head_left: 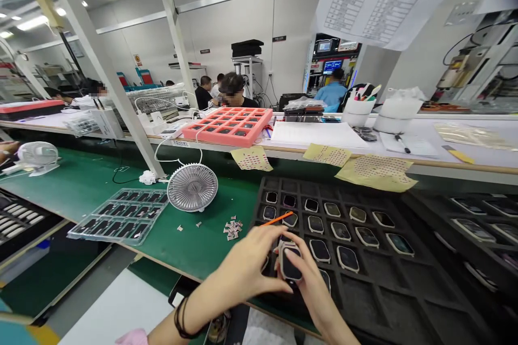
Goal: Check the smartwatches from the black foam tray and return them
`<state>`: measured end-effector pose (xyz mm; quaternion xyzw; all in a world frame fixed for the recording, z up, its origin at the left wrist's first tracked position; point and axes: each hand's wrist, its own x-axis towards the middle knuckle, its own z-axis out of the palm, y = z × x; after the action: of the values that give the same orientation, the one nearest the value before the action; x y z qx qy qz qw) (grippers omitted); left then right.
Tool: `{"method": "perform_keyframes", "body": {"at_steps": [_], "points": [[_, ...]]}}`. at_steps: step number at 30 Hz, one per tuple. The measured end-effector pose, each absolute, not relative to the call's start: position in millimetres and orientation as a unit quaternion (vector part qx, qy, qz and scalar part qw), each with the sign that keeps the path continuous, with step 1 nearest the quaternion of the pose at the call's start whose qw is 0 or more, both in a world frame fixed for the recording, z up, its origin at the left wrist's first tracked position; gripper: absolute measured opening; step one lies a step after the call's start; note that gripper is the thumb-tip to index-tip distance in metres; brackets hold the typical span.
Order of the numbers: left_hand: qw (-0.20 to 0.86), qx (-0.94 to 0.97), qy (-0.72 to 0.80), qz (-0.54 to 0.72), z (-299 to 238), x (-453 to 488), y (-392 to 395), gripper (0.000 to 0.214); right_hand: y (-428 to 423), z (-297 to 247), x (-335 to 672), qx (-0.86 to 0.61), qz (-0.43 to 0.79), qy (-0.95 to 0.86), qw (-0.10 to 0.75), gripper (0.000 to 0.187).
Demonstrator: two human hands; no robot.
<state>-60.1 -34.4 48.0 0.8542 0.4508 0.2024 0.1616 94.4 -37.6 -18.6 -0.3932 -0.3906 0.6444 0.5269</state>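
Here's the left hand [246, 263] and right hand [312, 283] clenched on a smartwatch body [290, 262], pinching its edges above the black foam tray [388, 302], whose pockets keep the other watches [340, 231] apart; an orange pick [277, 219] juts beside the left hand.

The L arm [190, 314] has at the wrist some thin dark bands [182, 319], looks like black cord bracelet w/ several loops, but exact material is hard to tell. Near bottom edge of view is a pink sleeve [132, 337], only small part is seen. L hand [246, 261] and R hand [311, 285] are both bare.
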Motion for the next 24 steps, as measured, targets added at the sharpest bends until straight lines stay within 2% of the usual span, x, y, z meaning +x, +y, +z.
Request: {"method": "perform_keyframes", "body": {"at_steps": [3,5,8,11,19,24], "points": [[0.151,0.768,0.571,0.250,31.1,-105.8,-8.2,0.026,-32.0,-11.7,98.1,-0.328,0.722,-0.297,0.531,0.036],[0.109,0.722,0.645,0.223,4.9,-127.3,11.7,0.018,-29.3,-11.3,98.5,-0.314,0.735,-0.255,0.544,0.035],[0.044,0.731,0.665,0.147,-36.2,-141.1,35.1,0.019,-26.5,-14.1,95.5,-0.310,0.746,-0.229,0.543,0.034],[0.028,0.756,0.643,0.116,-57.2,-142.2,47.9,0.028,-24.6,-16.8,92.5,-0.305,0.762,-0.215,0.530,0.036],[0.028,0.818,0.572,0.053,-62.3,-142.0,65.8,0.025,-23.8,-9.9,93.7,-0.282,0.796,-0.176,0.505,0.035],[0.017,0.819,0.570,0.065,-51.5,-144.1,67.3,0.024,-19.9,-8.1,96.1,-0.270,0.813,-0.164,0.489,0.033]]}}
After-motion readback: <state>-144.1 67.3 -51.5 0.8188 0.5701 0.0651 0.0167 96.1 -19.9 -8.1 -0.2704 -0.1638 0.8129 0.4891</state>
